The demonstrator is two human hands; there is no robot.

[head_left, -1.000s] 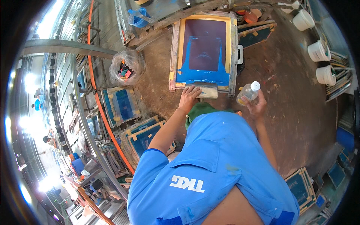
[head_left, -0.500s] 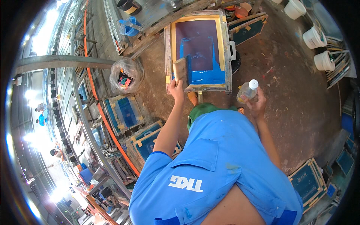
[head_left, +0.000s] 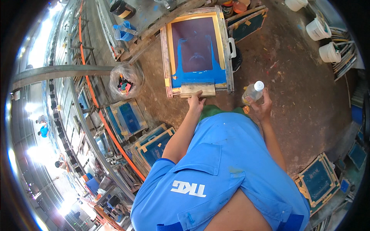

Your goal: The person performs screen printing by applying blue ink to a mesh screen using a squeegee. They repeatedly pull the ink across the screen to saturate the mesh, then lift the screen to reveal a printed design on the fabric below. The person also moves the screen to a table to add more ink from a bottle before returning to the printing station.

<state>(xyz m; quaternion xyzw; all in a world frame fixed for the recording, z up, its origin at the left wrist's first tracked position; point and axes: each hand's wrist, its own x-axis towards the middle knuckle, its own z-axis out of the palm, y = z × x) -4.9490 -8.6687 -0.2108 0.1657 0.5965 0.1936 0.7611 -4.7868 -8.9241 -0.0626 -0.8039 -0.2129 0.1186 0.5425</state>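
A screen-printing frame (head_left: 165, 61) lies ahead of me, its dark mesh (head_left: 196, 42) edged with yellow tape. Blue ink (head_left: 181, 77) covers the near end of the mesh and runs up both sides. Across that near end rests a wooden-handled squeegee (head_left: 197, 90), lying crosswise. My left hand (head_left: 197, 103) is closed on its near edge, the thumb on top. To the right of the frame, my right hand (head_left: 263, 106) grips a clear plastic bottle (head_left: 252, 93) with a white cap, held upright and apart from the frame.
A plastic bag of coloured scraps (head_left: 125, 82) stands left of the frame. A blue jug (head_left: 125, 31) and a dark bucket (head_left: 122, 9) sit at the upper left. More screens (head_left: 154, 146) lean at the left; white buckets (head_left: 318, 29) stand far right.
My left hand has swung the squeegee from upright at the frame's left side to lying crosswise at its near end. The bottle stays in my right hand, nearly unmoved.
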